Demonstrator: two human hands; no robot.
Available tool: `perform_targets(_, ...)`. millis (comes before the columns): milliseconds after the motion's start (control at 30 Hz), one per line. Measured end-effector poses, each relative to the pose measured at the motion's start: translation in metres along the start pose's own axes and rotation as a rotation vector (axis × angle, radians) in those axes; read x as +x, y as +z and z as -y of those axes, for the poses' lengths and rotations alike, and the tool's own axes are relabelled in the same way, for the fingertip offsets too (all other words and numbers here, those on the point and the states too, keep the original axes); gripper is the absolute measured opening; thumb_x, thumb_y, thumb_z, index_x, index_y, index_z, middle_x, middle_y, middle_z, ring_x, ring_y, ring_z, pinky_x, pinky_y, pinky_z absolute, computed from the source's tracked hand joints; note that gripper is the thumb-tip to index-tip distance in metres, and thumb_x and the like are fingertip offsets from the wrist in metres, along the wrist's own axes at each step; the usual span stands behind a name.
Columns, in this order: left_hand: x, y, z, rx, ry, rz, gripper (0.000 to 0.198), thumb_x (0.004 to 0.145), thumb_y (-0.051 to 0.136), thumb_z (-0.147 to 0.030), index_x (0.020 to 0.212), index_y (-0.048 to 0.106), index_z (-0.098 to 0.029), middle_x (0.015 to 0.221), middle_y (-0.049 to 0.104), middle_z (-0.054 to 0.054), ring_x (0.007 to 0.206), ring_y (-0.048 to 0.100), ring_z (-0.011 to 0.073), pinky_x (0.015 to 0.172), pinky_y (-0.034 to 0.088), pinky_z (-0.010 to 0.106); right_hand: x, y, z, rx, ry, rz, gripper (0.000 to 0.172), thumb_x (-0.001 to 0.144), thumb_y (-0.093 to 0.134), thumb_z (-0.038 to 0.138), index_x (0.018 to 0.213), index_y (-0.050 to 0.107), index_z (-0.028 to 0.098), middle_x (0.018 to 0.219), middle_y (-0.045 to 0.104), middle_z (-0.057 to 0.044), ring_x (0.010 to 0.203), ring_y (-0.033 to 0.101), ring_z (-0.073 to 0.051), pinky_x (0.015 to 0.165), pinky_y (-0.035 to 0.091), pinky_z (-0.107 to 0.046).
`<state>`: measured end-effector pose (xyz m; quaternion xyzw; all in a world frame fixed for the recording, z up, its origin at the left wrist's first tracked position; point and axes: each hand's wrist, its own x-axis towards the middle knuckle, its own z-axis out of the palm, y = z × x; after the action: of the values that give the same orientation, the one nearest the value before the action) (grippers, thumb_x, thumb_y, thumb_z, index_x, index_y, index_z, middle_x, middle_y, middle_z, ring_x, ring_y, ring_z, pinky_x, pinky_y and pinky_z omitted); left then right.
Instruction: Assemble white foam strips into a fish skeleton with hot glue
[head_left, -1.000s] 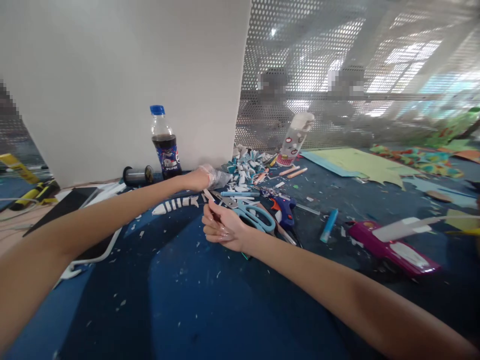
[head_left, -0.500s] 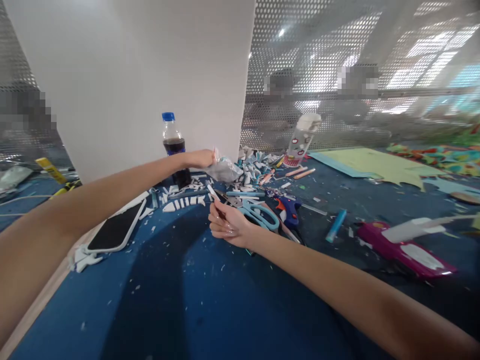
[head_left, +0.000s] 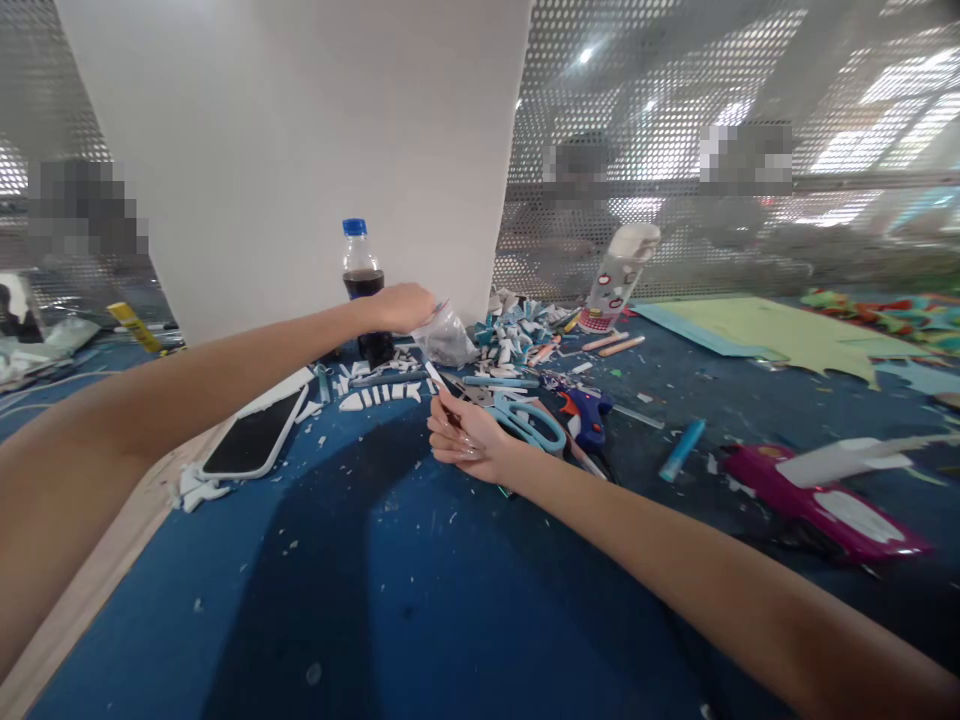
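My left hand (head_left: 405, 307) reaches across in front of the cola bottle (head_left: 364, 285). Its fingers are closed on the top of a clear plastic bag (head_left: 448, 338), which hangs beside the heap of scraps. My right hand (head_left: 469, 438) is closed around a thin white strip (head_left: 434, 374) whose end points up toward the bag; I cannot make out its exact kind. Just behind that hand lie blue-handled scissors (head_left: 536, 424), partly covered by it. White pieces laid out like a fish skeleton (head_left: 381, 396) rest to its left.
A phone (head_left: 256, 437) lies at left near white scraps. Rightward are a blue glue gun (head_left: 587, 415), a blue stick (head_left: 682, 450), a magenta tool (head_left: 821, 500) and yellow paper (head_left: 757, 328). A tumbler (head_left: 619, 278) stands behind; a white board (head_left: 300, 150) rises at the back.
The view has swung slightly left, so things appear farther right. The bag, stretched sideways before, now hangs lower from my left hand. My right hand keeps its grip on the white strip.
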<state>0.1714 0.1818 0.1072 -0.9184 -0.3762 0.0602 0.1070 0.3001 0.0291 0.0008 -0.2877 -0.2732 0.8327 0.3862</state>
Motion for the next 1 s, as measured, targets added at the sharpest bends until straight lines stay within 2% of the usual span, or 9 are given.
perform_targets(100, -0.023, 0.002, 0.007, 0.015, 0.04, -0.018, 0.032, 0.091, 0.056, -0.033, 0.117, 0.056, -0.016, 0.118, 0.06, 0.009, 0.1, 0.062, 0.0203, 0.085, 0.054, 0.041, 0.0, 0.0, 0.001, -0.024, -0.006, 0.008, 0.032, 0.093, 0.057, 0.033, 0.12, 0.056, 0.016, 0.118, 0.06, -0.009, 0.098, 0.063, -0.021, 0.082, 0.054, -0.041)
perform_targets(200, -0.061, 0.009, 0.006, 0.028, 0.076, -0.023, 0.028, 0.091, 0.055, -0.033, 0.113, 0.058, -0.016, 0.113, 0.062, 0.008, 0.096, 0.063, 0.0184, 0.082, 0.055, 0.039, 0.001, -0.002, 0.001, -0.051, -0.017, 0.016, 0.032, 0.093, 0.057, 0.033, 0.119, 0.057, 0.015, 0.117, 0.061, -0.009, 0.096, 0.063, -0.021, 0.08, 0.054, -0.04)
perform_targets(300, -0.112, 0.029, -0.01, 0.04, 0.046, -0.014, 0.02, 0.092, 0.054, -0.031, 0.1, 0.061, -0.014, 0.095, 0.065, 0.004, 0.079, 0.063, 0.0135, 0.072, 0.055, 0.031, 0.003, -0.003, 0.001, -0.075, -0.032, 0.027, 0.029, 0.093, 0.056, 0.034, 0.116, 0.058, 0.015, 0.109, 0.063, -0.008, 0.088, 0.064, -0.018, 0.074, 0.056, -0.036)
perform_targets(367, -0.143, 0.048, -0.027, 0.031, 0.026, -0.001, 0.015, 0.094, 0.048, -0.02, 0.09, 0.06, -0.011, 0.08, 0.064, 0.002, 0.067, 0.06, 0.0116, 0.062, 0.051, 0.027, 0.003, -0.003, 0.001, -0.093, -0.039, 0.036, 0.026, 0.094, 0.055, 0.035, 0.106, 0.06, 0.013, 0.092, 0.064, -0.004, 0.069, 0.062, -0.012, 0.06, 0.054, -0.027)
perform_targets(467, -0.174, 0.075, -0.048, 0.019, -0.024, 0.002, 0.016, 0.089, 0.043, -0.007, 0.089, 0.058, -0.01, 0.074, 0.064, 0.007, 0.057, 0.058, 0.0135, 0.051, 0.04, 0.026, 0.001, 0.0, 0.002, -0.129, -0.043, 0.045, 0.036, 0.099, 0.045, 0.038, 0.074, 0.055, 0.014, 0.053, 0.045, 0.008, 0.035, 0.033, -0.003, 0.034, 0.03, -0.015)
perform_targets(533, -0.182, 0.086, -0.056, 0.013, -0.041, 0.0, 0.019, 0.091, 0.039, -0.011, 0.092, 0.058, -0.011, 0.078, 0.065, 0.009, 0.054, 0.056, 0.0137, 0.048, 0.035, 0.026, 0.0, 0.004, 0.003, -0.16, -0.043, 0.042, 0.049, 0.103, 0.032, 0.038, 0.059, 0.044, 0.017, 0.042, 0.032, 0.009, 0.031, 0.019, -0.003, 0.031, 0.02, -0.014)
perform_targets(600, -0.183, 0.091, -0.058, 0.003, -0.039, -0.006, 0.023, 0.095, 0.036, -0.018, 0.093, 0.058, -0.012, 0.081, 0.065, 0.009, 0.056, 0.057, 0.0146, 0.047, 0.032, 0.026, -0.002, 0.009, 0.003, -0.196, -0.047, 0.031, 0.052, 0.103, 0.029, 0.038, 0.056, 0.041, 0.018, 0.039, 0.029, 0.009, 0.031, 0.016, -0.004, 0.031, 0.018, -0.015)
perform_targets(833, -0.183, 0.095, -0.049, -0.065, -0.023, -0.124, 0.028, 0.096, 0.035, -0.028, 0.086, 0.059, -0.016, 0.077, 0.061, 0.005, 0.058, 0.055, 0.0143, 0.046, 0.029, 0.024, -0.007, 0.021, -0.008, -0.364, -0.132, -0.06, 0.051, 0.102, 0.032, 0.033, 0.054, 0.045, 0.019, 0.034, 0.03, 0.009, 0.028, 0.018, -0.005, 0.03, 0.021, -0.016)
perform_targets(1000, -0.187, 0.106, -0.043, -0.139, -0.016, -0.281, 0.026, 0.095, 0.033, -0.025, 0.087, 0.056, -0.016, 0.078, 0.059, 0.005, 0.067, 0.055, 0.0153, 0.055, 0.039, 0.025, -0.004, 0.033, -0.017, -0.467, -0.195, -0.137, 0.05, 0.1, 0.034, 0.03, 0.054, 0.048, 0.019, 0.031, 0.03, 0.009, 0.026, 0.019, -0.004, 0.029, 0.022, -0.015)
